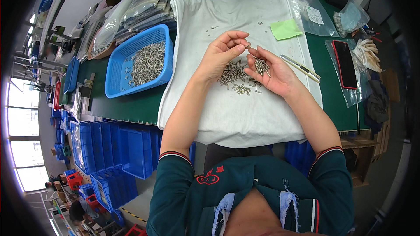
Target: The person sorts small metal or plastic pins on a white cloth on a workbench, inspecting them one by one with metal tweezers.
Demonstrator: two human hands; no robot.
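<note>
Both my hands are raised over a white cloth (pixel 236 122), above a loose pile of small silvery metal pins (pixel 234 76). My left hand (pixel 222 56) has thumb and index finger pinched on one small metal pin (pixel 247 46), close to my right fingertips. Cupped with its palm up, my right hand (pixel 276 73) holds a cluster of the same kind of pins (pixel 261 66) against its fingers. Its thumb side partly covers the pile below.
Left of the cloth stands a blue basket (pixel 114 67) with many pins inside. Right are a green paper note (pixel 285 29), pens (pixel 302 67), a red-edged phone (pixel 344 64) and white gloves (pixel 367 54). Plastic-bagged stacks (pixel 146 6) line the back left; blue crates (pixel 135 148) stand below the table.
</note>
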